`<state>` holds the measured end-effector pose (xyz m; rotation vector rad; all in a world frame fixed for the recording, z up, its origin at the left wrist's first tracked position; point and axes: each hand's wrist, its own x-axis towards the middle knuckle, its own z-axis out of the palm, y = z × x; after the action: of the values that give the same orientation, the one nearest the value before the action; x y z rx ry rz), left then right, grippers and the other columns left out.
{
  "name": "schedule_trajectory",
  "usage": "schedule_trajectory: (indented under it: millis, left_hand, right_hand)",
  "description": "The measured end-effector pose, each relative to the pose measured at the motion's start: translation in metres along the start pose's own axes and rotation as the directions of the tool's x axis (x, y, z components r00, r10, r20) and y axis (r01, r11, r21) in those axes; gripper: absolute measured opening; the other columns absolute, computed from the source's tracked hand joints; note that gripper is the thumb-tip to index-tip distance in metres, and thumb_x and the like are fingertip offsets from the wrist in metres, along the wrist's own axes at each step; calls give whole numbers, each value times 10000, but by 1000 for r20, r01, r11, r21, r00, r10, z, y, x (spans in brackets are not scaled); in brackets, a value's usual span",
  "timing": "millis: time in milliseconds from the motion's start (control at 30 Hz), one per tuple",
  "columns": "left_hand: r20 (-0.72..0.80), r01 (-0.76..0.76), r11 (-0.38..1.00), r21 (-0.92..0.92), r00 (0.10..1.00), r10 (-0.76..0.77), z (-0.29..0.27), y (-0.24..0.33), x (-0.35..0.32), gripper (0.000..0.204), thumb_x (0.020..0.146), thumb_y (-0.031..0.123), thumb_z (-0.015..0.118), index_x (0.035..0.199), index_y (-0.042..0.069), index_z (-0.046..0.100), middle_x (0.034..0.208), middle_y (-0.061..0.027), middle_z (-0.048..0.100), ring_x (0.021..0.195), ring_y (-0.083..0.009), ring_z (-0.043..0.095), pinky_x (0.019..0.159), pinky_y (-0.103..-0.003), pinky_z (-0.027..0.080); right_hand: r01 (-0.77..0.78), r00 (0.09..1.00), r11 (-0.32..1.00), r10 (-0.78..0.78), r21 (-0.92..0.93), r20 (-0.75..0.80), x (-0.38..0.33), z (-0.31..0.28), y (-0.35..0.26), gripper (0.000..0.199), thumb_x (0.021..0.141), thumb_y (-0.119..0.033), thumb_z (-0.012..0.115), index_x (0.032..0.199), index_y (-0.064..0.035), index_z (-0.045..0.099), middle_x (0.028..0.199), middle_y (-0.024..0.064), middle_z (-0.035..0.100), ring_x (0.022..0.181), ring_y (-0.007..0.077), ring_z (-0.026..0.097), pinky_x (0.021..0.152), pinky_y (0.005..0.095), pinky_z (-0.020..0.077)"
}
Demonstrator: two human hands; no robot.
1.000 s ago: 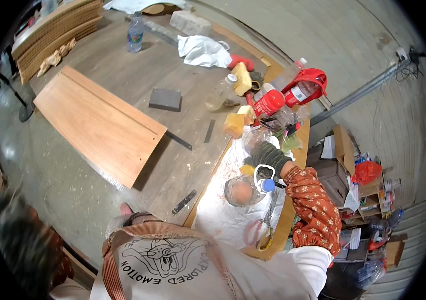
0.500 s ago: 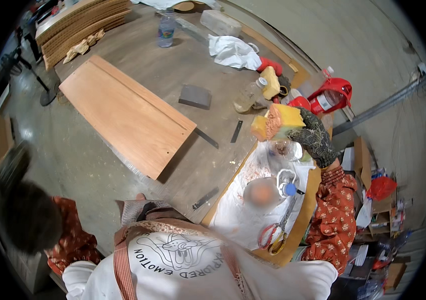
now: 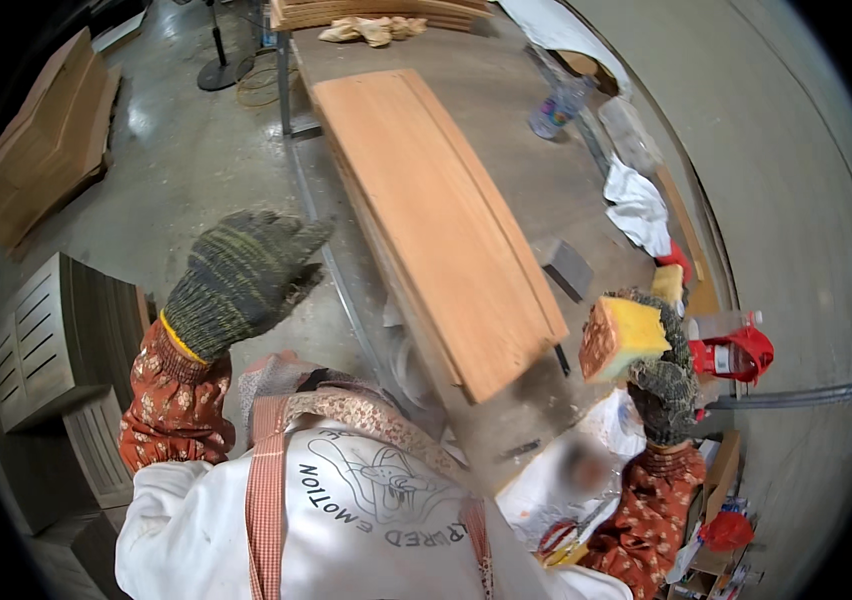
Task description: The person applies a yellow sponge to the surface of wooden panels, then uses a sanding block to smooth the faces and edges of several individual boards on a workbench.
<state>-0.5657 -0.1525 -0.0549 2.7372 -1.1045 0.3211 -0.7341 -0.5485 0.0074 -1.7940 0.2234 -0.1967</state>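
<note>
My right hand (image 3: 668,385), in a dark knitted work glove, grips a thick yellow sponge (image 3: 636,332) with a brownish-orange stained face. It is held up over the right side of the table, apart from the wooden panel (image 3: 436,230). The panel is light brown and smooth, with a groove along one long side, and lies flat at the table's left edge. My left hand (image 3: 246,285) wears a dark green-grey glove with a yellow cuff. Its fingers are stretched out, nothing in them, above the floor left of the panel.
A grey block (image 3: 568,270) lies right of the panel. Farther back are a plastic bottle (image 3: 558,108), a white cloth (image 3: 636,208) and stacked panels (image 3: 376,14). By my right forearm lie a stained white sheet (image 3: 611,430) and red-handled scissors (image 3: 558,538). Slatted furniture pieces (image 3: 36,340) stand at left.
My view has turned left. My left hand has come up from the lower left toward the panel. My right hand still holds the sponge.
</note>
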Motion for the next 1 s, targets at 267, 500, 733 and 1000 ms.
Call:
schedule_trajectory:
  millis: [267,500,733,1000]
  left_hand:
    - [87,270,949,164,954,-287,39,-115,-55,494,846,304,580,1281,90,487,902,-128,614,829,-306,581,749,-437,458]
    - [184,187,982,-14,966,-181,69,-171,-31,498,829,333,585,1255,89,507,864,-126,618,798,-299,588,701,-437,463]
    - [186,125,991,-54,976,-113,83,-238,44,490,828,348,573,1247,100,513,889,-131,626,831,-330,585,698,-463,460]
    - [166,95,911,-402,986,-29,106,-277,152,322,856,351,567,976,72,675,802,-166,647,713,-356,610,635,-426,482]
  right_hand:
    - [29,965,407,-249,913,80,122,175,69,572,828,-212,577,1351,-63,401,1337,158,457,1198,335,452,1015,494,359]
    - [-52,997,388,-33,920,70,182,232,66,578,870,-300,516,1401,-125,366,1382,162,415,1238,356,418,974,519,376]
    - [41,992,503,-120,863,22,229,260,53,636,860,-256,586,1402,-50,323,1289,193,474,1140,342,510,879,461,482]
    - [159,934,947,-53,278,-354,297,282,33,611,804,-139,650,1338,18,397,1172,106,534,1045,192,539,911,305,445]
